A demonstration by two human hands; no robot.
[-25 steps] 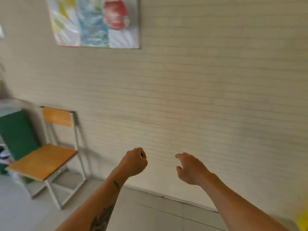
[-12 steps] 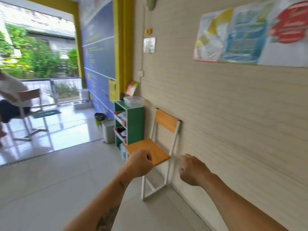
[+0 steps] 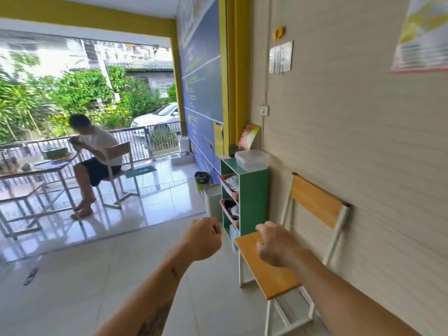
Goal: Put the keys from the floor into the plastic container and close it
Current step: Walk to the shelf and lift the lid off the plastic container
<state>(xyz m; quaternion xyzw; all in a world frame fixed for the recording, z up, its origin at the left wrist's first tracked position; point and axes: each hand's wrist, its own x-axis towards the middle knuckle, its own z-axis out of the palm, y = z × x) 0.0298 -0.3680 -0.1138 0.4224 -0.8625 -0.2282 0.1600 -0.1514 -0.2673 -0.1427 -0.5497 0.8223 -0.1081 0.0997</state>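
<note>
Head view: see-through plastic box (image 3: 252, 160), lid on, sits on green shelf (image 3: 254, 187); left hand (image 3: 203, 238) in tight fist, contents hidden; right hand (image 3: 276, 246) curled loose, empty

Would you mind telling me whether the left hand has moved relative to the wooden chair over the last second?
Yes. The left hand, a closed fist, now sits just left of the wooden chair seat; earlier it was well right of the chair, though the camera has panned too.

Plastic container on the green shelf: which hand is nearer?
Right. The right hand is almost straight below the plastic container, over the chair; the left hand is further left.
</note>
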